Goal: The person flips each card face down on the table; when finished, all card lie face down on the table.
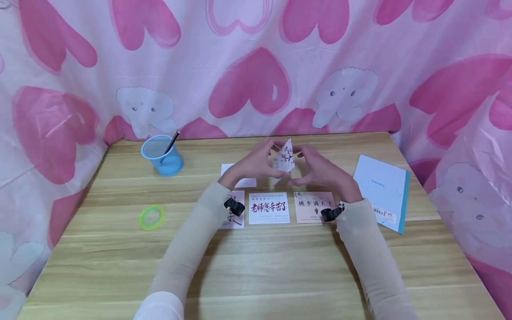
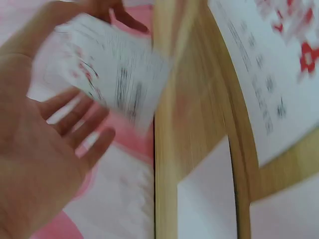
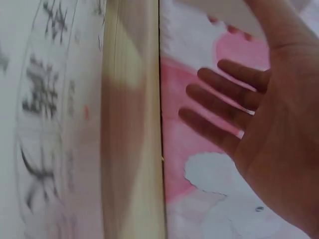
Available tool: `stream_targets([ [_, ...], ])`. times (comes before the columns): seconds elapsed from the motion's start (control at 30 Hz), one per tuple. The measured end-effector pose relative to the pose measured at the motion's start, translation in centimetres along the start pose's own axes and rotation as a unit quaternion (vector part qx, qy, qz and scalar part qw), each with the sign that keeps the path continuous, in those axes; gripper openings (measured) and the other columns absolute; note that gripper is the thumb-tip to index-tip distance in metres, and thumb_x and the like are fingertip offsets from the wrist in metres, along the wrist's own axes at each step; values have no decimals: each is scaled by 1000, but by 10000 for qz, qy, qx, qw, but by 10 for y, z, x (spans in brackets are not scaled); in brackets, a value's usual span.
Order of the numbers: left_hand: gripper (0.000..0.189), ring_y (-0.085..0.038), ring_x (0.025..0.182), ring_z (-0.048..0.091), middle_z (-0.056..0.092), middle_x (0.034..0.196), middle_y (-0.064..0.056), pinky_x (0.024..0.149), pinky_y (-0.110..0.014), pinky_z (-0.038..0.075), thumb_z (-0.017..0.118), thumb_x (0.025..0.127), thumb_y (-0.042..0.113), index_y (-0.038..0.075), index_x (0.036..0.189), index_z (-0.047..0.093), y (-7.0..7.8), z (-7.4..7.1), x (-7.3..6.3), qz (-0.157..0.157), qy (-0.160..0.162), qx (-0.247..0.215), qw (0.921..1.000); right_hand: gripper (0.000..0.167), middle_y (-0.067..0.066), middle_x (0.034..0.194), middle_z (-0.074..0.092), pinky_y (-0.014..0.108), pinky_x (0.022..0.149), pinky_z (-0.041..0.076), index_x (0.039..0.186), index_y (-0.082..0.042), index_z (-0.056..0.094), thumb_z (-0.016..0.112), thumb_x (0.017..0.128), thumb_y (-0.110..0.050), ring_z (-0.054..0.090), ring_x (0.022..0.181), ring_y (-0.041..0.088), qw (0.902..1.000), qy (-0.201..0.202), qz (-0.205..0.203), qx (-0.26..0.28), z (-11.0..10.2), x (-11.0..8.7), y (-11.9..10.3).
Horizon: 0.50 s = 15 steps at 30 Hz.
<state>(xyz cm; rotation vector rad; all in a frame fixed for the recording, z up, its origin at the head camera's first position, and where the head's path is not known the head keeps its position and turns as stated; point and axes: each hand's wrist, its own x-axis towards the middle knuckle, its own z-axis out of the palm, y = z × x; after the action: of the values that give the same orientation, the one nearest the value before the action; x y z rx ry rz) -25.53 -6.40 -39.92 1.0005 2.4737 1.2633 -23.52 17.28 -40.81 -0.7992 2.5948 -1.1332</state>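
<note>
Aloft, raised card: tilted steeply between the hands, above the desk, beyond the front row.
Left hand: thumb by the card's lower edge, fingers loosely bent near it; too blurred to tell whether it pinches or merely steadies.
Right hand: faces the left, thumbs close; fingers straight and spread. Cannot tell if its thumb touches the card.
Slip risk: likeliest trouble, I judge. Neither hold looks firm; a slack thumb could let the card flutter onto the row.
Bend risk: uneven pressure from both sides could buckle it or crease a corner.
Strap risk: left strap overlaps left card in the head view, right strap overlaps right card. A lowered wrist might drag either out of line with middle card.
Back card: partly hidden by the left wrist, so easily nudged unseen.
Head view: alone gives the whole layout; raised card's face much foreshortened.
Left wrist view: that face broader, with red marks and dark lettering.
Right wrist view: right palm and all four fingers, hidden from above; raised card probably just the pale strip up top.
</note>
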Motion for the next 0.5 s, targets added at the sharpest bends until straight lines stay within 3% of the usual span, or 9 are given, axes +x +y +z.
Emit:
stream_targets([
  [0.07,89,-25,121,46,45,134,-7,100,-45,41,89,72,26,9,142,37,2,0,1,261,-30,-662,9975,98,0,138,42,49,101,41,146,-14,35,91,68,-35,42,124,26,9991,-66,-225,352,1,2,1],
  [0.17,88,-29,124,44,44,138,-10,102,-48,39,87,74,20,5,142,35,8,0,1,515,-66,-1030,9933,92,-3,131,47,49,98,43,143,-17,39,90,68,-35,47,118,25,9969,-129,-316,714,3,4,3],
  [0.37,91,-39,126,40,40,138,-20,100,-53,40,84,75,6,-2,146,27,30,-3,-6,549,-165,-1404,9884,90,2,136,48,51,101,40,142,-20,40,91,69,-27,47,120,25,9961,-134,-328,806,5,4,5],
  [0.5,96,-36,128,40,40,138,-15,99,-49,42,84,78,16,10,151,23,27,-6,-5,542,-277,-1302,9896,93,5,142,44,52,103,37,144,-16,38,91,69,-27,43,125,25,9982,-160,-212,531,4,3,5],
])
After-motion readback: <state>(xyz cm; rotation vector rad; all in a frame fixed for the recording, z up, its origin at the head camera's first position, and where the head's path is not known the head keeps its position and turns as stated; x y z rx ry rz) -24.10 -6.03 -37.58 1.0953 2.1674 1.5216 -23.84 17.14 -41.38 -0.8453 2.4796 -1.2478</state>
